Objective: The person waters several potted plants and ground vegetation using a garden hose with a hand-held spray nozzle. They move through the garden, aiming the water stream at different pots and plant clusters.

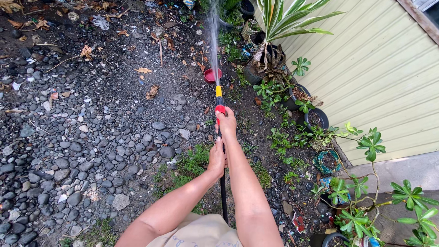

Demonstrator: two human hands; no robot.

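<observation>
My right hand (pixel 227 122) grips a red and yellow hose nozzle (pixel 219 99) held out in front of me. A jet of water (pixel 213 32) shoots from its tip toward the plants at the top of the view. My left hand (pixel 216 158) is closed around the black hose (pixel 223 192) just behind, which runs down toward my body.
Grey pebbles and dark gravel (pixel 82 137) cover the ground on the left. A red bowl (pixel 211 75) lies beyond the nozzle. Potted plants (pixel 274 59) line a pale yellow siding wall (pixel 379 77) on the right. A concrete ledge (pixel 402 171) sits lower right.
</observation>
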